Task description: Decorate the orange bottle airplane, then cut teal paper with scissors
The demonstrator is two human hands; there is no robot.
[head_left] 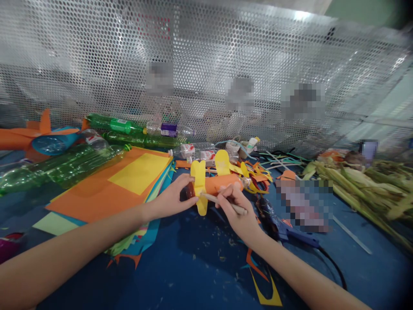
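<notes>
My left hand [172, 198] is closed on the dark front end of a small bottle plane [219, 183]: an orange-wrapped bottle with yellow paper wings and a yellow tail. It lies on its side just above the blue table [193, 258]. My right hand [237, 206] pinches a pale wooden stick [222, 202], whose tip touches the yellow wing near the bottle's front. A blue glue gun [284, 226] with a black cord lies just right of my right wrist.
Stacked orange, yellow and green paper sheets [122, 181] lie left of the plane. Green and clear plastic bottles [129, 129] line the back, with another orange model [38, 137] at far left. Corn husks [361, 181] fill the right. A perforated metal screen [206, 64] stands behind. Paper scraps litter the table.
</notes>
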